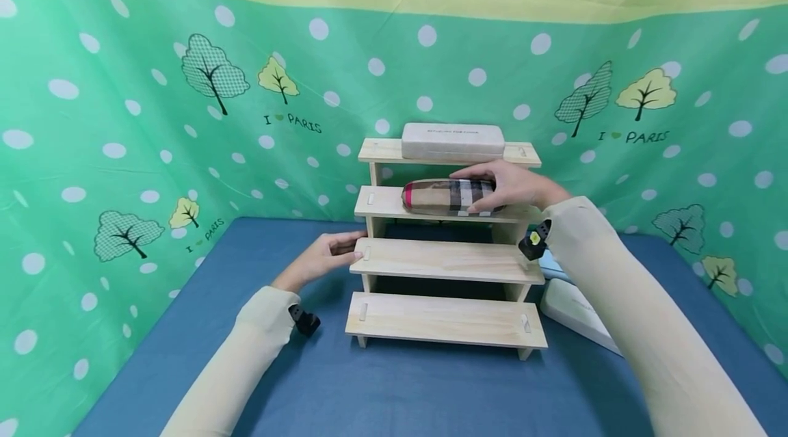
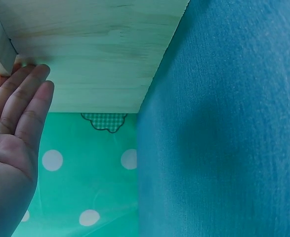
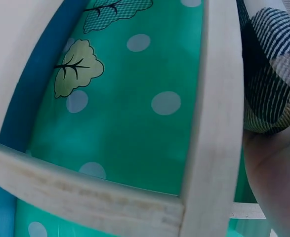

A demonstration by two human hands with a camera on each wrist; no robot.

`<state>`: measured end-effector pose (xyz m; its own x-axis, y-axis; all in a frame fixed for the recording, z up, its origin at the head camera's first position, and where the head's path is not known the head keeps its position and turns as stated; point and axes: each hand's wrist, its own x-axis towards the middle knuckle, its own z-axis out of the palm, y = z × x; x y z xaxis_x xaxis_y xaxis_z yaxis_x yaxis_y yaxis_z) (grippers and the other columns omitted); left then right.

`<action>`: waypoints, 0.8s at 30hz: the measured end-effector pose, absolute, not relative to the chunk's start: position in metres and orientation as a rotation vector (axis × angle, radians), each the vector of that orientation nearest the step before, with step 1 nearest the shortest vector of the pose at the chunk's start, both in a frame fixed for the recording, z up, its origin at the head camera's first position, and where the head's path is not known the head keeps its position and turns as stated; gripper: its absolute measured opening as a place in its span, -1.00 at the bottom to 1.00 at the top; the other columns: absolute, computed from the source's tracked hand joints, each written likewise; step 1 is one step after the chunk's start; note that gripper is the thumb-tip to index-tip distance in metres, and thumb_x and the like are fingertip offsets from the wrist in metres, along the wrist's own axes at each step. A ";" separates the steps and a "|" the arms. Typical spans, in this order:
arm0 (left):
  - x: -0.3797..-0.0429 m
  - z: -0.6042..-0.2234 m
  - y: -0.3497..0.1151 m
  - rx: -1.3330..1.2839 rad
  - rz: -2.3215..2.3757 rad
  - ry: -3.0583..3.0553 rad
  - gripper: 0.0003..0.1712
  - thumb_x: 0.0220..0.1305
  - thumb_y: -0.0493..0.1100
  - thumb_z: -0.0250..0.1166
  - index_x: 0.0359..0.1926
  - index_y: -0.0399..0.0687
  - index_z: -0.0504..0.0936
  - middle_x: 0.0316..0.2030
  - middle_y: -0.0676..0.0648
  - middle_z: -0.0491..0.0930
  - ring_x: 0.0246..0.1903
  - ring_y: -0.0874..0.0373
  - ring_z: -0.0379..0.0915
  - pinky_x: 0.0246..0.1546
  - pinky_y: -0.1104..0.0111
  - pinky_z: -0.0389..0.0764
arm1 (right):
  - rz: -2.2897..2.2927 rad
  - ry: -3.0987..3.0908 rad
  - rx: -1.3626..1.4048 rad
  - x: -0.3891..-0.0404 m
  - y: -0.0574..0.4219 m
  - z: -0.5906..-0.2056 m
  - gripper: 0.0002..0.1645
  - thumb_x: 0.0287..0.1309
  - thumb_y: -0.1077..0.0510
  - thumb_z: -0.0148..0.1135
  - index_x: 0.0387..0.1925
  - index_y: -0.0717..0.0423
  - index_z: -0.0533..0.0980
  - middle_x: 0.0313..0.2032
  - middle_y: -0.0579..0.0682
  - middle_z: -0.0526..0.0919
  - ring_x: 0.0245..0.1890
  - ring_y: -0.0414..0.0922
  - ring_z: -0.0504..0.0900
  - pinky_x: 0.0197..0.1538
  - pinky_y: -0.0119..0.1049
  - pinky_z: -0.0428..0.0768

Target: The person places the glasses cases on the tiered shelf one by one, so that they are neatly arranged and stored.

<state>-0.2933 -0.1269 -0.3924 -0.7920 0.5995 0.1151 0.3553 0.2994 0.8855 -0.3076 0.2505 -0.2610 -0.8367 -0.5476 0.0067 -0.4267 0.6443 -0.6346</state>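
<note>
A plaid glasses case [image 1: 434, 196], brown, black and white with a pink end, lies lengthwise on the second board from the top of a stepped wooden rack [image 1: 446, 317]. My right hand [image 1: 514, 185] grips its right end, thumb in front and fingers over the top. In the right wrist view, the plaid end [image 3: 270, 69] shows beside a pale rack board. My left hand [image 1: 326, 256] is at the left end of the third board, touching the rack. Its fingers [image 2: 23, 98] are nearly straight against the wood in the left wrist view.
A white oblong case [image 1: 452, 141] with small lettering sits on the top board. To the rack's right, a white case [image 1: 575, 310] and a light blue item [image 1: 552, 267] are partly hidden by my right arm. Behind the blue table [image 1: 185, 327] hangs a green dotted curtain [image 1: 345, 47].
</note>
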 end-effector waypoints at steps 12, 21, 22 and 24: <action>-0.292 -0.393 -0.128 0.861 1.502 2.318 -0.38 0.33 -0.20 0.18 0.33 -0.34 0.26 0.25 -0.32 0.34 0.20 -0.15 0.34 0.13 0.10 0.43 | -0.975 2.696 -0.788 -0.304 0.257 -0.267 -0.18 -0.01 0.01 0.43 0.31 -0.02 0.34 0.13 0.10 0.42 -0.06 -0.01 0.42 -0.02 -0.13 0.45; -0.292 -0.394 -0.128 0.864 1.510 2.313 -0.38 0.32 -0.19 0.19 0.33 -0.32 0.27 0.25 -0.30 0.34 0.20 -0.13 0.35 0.13 0.12 0.44 | -1.104 2.691 -0.794 -0.291 0.271 -0.274 -0.14 0.03 0.08 0.40 0.35 0.06 0.25 0.19 0.17 0.36 0.04 0.07 0.42 0.05 -0.04 0.45; -0.292 -0.394 -0.128 0.866 1.512 2.314 -0.38 0.32 -0.20 0.19 0.33 -0.33 0.27 0.25 -0.31 0.34 0.20 -0.13 0.34 0.13 0.12 0.44 | -1.122 2.690 -0.797 -0.289 0.273 -0.273 -0.14 0.04 0.09 0.39 0.36 0.09 0.24 0.21 0.18 0.35 0.08 0.09 0.41 0.10 0.01 0.43; -0.292 -0.394 -0.128 0.870 1.516 2.313 -0.38 0.32 -0.20 0.18 0.33 -0.34 0.26 0.25 -0.31 0.34 0.20 -0.14 0.34 0.13 0.12 0.44 | -1.155 2.688 -0.786 -0.284 0.277 -0.272 -0.14 0.06 0.10 0.38 0.36 0.14 0.22 0.27 0.19 0.30 0.18 0.12 0.37 0.20 0.09 0.34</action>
